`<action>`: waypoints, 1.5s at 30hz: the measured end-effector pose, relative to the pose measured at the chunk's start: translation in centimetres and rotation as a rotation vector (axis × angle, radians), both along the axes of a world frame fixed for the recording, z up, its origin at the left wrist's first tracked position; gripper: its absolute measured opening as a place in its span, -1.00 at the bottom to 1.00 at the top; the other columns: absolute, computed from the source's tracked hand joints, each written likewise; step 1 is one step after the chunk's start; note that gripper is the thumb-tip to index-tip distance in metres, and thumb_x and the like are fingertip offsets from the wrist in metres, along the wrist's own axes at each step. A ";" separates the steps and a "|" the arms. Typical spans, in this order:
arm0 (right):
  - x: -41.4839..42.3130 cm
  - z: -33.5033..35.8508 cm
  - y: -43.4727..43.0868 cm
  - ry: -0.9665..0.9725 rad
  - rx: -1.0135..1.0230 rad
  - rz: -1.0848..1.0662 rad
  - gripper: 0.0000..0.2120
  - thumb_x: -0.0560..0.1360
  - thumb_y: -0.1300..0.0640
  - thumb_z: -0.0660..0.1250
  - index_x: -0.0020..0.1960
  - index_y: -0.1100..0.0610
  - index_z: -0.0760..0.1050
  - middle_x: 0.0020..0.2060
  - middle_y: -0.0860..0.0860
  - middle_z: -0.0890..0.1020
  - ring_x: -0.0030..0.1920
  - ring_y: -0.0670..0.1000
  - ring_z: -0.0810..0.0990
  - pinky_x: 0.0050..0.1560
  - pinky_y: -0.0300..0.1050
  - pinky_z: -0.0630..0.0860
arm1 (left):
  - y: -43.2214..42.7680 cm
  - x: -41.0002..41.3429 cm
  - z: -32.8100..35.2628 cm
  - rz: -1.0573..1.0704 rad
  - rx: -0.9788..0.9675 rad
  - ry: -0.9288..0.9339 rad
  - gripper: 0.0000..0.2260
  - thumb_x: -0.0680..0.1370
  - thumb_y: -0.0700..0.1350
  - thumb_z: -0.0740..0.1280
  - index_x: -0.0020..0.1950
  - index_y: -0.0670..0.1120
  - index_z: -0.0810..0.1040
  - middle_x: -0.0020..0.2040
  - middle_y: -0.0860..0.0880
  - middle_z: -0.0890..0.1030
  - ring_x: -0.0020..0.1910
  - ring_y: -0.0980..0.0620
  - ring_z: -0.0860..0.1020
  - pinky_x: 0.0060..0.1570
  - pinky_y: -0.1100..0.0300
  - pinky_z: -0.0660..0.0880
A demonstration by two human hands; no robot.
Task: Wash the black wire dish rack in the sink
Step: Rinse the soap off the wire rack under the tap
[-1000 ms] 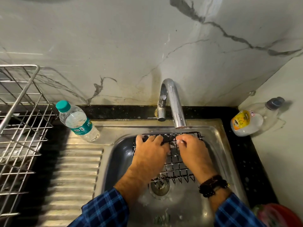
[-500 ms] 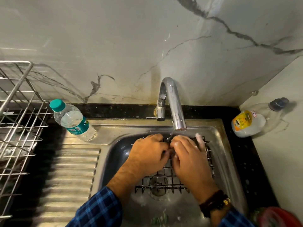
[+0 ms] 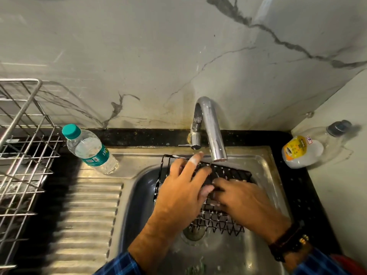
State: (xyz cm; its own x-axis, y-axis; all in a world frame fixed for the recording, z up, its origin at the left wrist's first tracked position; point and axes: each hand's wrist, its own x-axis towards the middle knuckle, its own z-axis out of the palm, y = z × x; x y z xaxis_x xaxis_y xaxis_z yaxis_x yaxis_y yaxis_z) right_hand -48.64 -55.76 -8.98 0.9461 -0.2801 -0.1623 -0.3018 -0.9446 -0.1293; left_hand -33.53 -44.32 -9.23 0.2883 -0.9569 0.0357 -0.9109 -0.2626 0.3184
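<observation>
Since half a second ago the two hands, then bunched together under the tap, are moving apart: the left hand (image 3: pixel 182 189) is now reaching toward the far edge of the sink (image 3: pixel 264 165), and the right hand (image 3: pixel 246 203) is sitting further right and nearer on the black rack (image 3: pixel 230 173).

In the head view the black rack is lying tilted inside the sink basin, its far edge leaning up by the far wall under the tap (image 3: pixel 212 132), its near prongs sitting just above the drain (image 3: pixel 195 233). The left hand is lying over the rack's left half with fingers spread and straight, one soapy fingertip stretching toward the spout. The right hand is pressing on the middle wires with fingers bent; I cannot tell whether they are hooking round a wire. Suds are clinging to the wires.

A water bottle (image 3: pixel 91 149) is standing at the sink's far left corner, beside a steel basket (image 3: pixel 23 155) on the counter's left end. A soap bottle (image 3: pixel 303 151) is lying in the counter's far right corner.
</observation>
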 end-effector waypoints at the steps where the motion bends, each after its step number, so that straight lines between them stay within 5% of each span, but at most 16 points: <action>1: 0.2 0.0 0.3 -0.026 -0.068 -0.008 -0.79 0.37 -0.06 0.54 -0.03 -0.10 0.62 -0.03 -0.10 0.55 -0.25 -0.03 0.57 -0.38 -0.15 0.49 | 0.2 -0.3 0.3 0.033 0.046 -0.032 -0.58 0.64 0.20 0.09 0.44 0.09 0.43 0.45 0.00 0.46 0.39 -0.12 0.38 0.30 -0.01 0.49; 3: 0.4 -0.6 1.0 -0.050 -0.172 -0.014 -0.79 0.35 0.01 0.55 -0.05 -0.06 0.62 -0.01 -0.08 0.53 -0.20 0.04 0.53 -0.31 -0.04 0.49 | 0.2 -0.4 1.2 0.105 0.174 -0.048 -0.48 0.64 0.28 -0.09 0.51 0.15 0.34 0.45 0.08 0.48 0.44 -0.04 0.34 0.35 0.01 0.40; 6: -0.3 -1.5 1.7 -0.057 -0.179 0.007 -0.86 0.48 0.12 0.32 0.01 0.02 0.60 0.11 -0.02 0.59 -0.09 0.11 0.54 -0.14 0.06 0.52 | -0.4 0.7 2.1 0.176 0.226 -0.030 -0.54 0.66 0.27 -0.06 0.43 0.15 0.39 0.27 0.10 0.59 0.37 -0.01 0.42 0.30 0.00 0.40; 10: -2.1 -1.6 2.3 -0.156 -0.153 0.052 -0.77 0.23 0.16 0.61 -0.17 0.03 0.64 0.17 -0.02 0.57 -0.14 0.08 0.57 -0.17 0.03 0.59 | -1.3 2.2 0.1 0.143 0.271 0.108 -0.61 0.65 0.24 0.05 0.41 0.16 0.40 0.33 0.04 0.52 0.35 -0.03 0.44 0.40 -0.05 0.36; 14: -3.6 -3.1 2.1 -0.273 -0.133 0.037 -0.95 0.40 0.06 0.42 -0.22 0.01 0.63 0.22 -0.07 0.47 0.02 0.04 0.51 -0.24 -0.09 0.62 | -2.8 3.2 -0.3 0.032 0.347 0.212 -0.63 0.67 0.22 0.04 0.09 0.04 0.52 -0.09 0.00 0.63 -0.06 -0.04 0.63 0.00 -0.02 0.60; 19: -4.0 -2.7 2.0 -0.666 0.051 -0.278 -0.72 0.54 0.07 0.22 -0.27 0.18 0.51 0.13 0.15 0.63 0.16 0.10 0.57 0.22 0.14 0.52 | -3.5 2.6 -0.8 0.049 0.223 0.413 -0.66 0.68 0.22 0.08 -0.15 0.06 0.42 -0.31 0.09 0.47 -0.23 -0.02 0.53 -0.13 0.03 0.56; 22: -0.8 -1.2 2.6 -0.578 -0.032 -0.607 -0.71 0.57 0.06 0.13 0.11 0.19 0.54 0.39 0.16 0.48 0.47 0.23 0.33 0.45 0.08 0.28 | -4.1 1.9 -0.9 0.067 0.161 0.520 -0.64 0.69 0.18 0.10 -0.18 0.02 0.44 -0.30 0.06 0.53 -0.21 -0.05 0.58 -0.16 0.08 0.53; 24: 1.1 -0.5 2.7 -0.359 0.009 -0.694 -0.52 0.63 -0.02 0.00 0.49 0.12 0.31 0.59 0.09 0.18 0.62 0.16 -0.05 0.55 0.18 0.14 | -4.2 2.4 -0.8 0.080 0.156 0.596 -0.65 0.70 0.12 0.12 -0.23 0.05 0.43 -0.30 0.09 0.55 -0.24 0.04 0.57 -0.21 0.18 0.47; 27: 3.4 0.4 3.6 -0.045 0.114 -0.674 -0.43 0.67 -0.16 -0.18 0.63 0.01 -0.08 0.62 0.03 -0.16 0.60 0.10 -0.30 0.55 0.25 -0.16 | -3.8 3.5 -0.9 0.014 0.224 0.673 -0.72 0.71 0.08 0.12 0.00 0.03 0.58 -0.09 0.07 0.64 -0.06 0.07 0.60 -0.04 0.22 0.49; 29: 4.4 0.1 5.1 0.087 0.111 -0.624 -0.39 0.68 -0.13 -0.05 0.63 0.09 -0.12 0.62 0.06 -0.14 0.61 0.11 -0.21 0.52 0.35 -0.20 | -3.0 3.5 -1.3 0.024 0.275 0.716 -0.70 0.71 0.07 0.11 0.08 -0.01 0.60 -0.08 0.05 0.66 -0.06 0.08 0.61 0.02 0.13 0.53; 32: 4.5 -0.4 6.2 0.012 0.026 -0.500 -0.44 0.62 -0.08 0.09 0.53 0.20 0.24 0.53 0.13 0.29 0.55 0.15 0.23 0.47 0.43 -0.04 | -1.4 3.4 -1.5 0.097 0.229 0.892 -0.72 0.72 0.03 0.13 -0.07 0.03 0.57 -0.25 0.10 0.62 -0.25 0.13 0.57 -0.15 0.11 0.54; 35: 3.4 -0.6 3.6 0.089 0.019 -0.486 -0.40 0.65 -0.23 -0.22 0.59 0.02 0.08 0.58 0.04 0.17 0.59 0.13 0.07 0.50 0.41 -0.18 | 0.0 3.6 -1.0 0.149 0.241 1.124 -0.74 0.73 0.02 0.11 0.03 -0.09 0.51 -0.29 -0.01 0.67 -0.37 0.08 0.58 -0.50 0.24 0.43; 38: 3.4 -0.2 0.9 0.176 0.054 -0.664 -0.30 0.57 -0.29 -0.34 0.60 -0.04 0.07 0.62 0.07 -0.01 0.61 0.20 -0.12 0.45 0.47 -0.22 | 0.1 3.3 -0.9 0.051 0.336 1.001 -0.73 0.72 0.06 0.10 0.08 -0.06 0.50 -0.13 -0.12 0.71 -0.44 0.20 0.55 -0.48 0.31 0.39; 41: 4.5 0.0 1.4 0.106 0.030 -0.534 -0.39 0.62 -0.22 -0.25 0.33 -0.04 0.47 0.46 0.04 0.43 0.57 0.19 0.19 0.52 0.40 -0.12 | -0.3 3.5 -0.2 -0.033 0.362 0.935 -0.74 0.73 0.04 0.09 0.08 -0.06 0.50 -0.12 -0.12 0.73 -0.40 0.10 0.61 -0.44 0.22 0.49; 43: 4.7 0.3 1.6 -0.077 0.015 -0.336 -0.39 0.61 -0.14 -0.23 0.01 -0.04 0.61 0.05 -0.07 0.69 0.23 0.00 0.58 0.48 0.24 0.20 | -0.8 4.3 0.4 -0.093 0.345 0.902 -0.75 0.73 0.02 0.09 0.07 -0.04 0.51 -0.18 -0.08 0.72 -0.37 -0.02 0.63 -0.39 0.17 0.53; 45: 4.7 2.0 0.3 -0.101 -0.025 -0.253 -0.43 0.62 -0.14 -0.22 -0.19 -0.04 0.52 -0.25 -0.06 0.64 -0.20 -0.03 0.59 0.07 -0.02 0.47 | -1.5 4.9 1.0 -0.165 0.342 0.845 -0.77 0.73 0.00 0.10 0.03 -0.03 0.50 -0.22 -0.04 0.71 -0.44 0.08 0.58 -0.45 0.30 0.49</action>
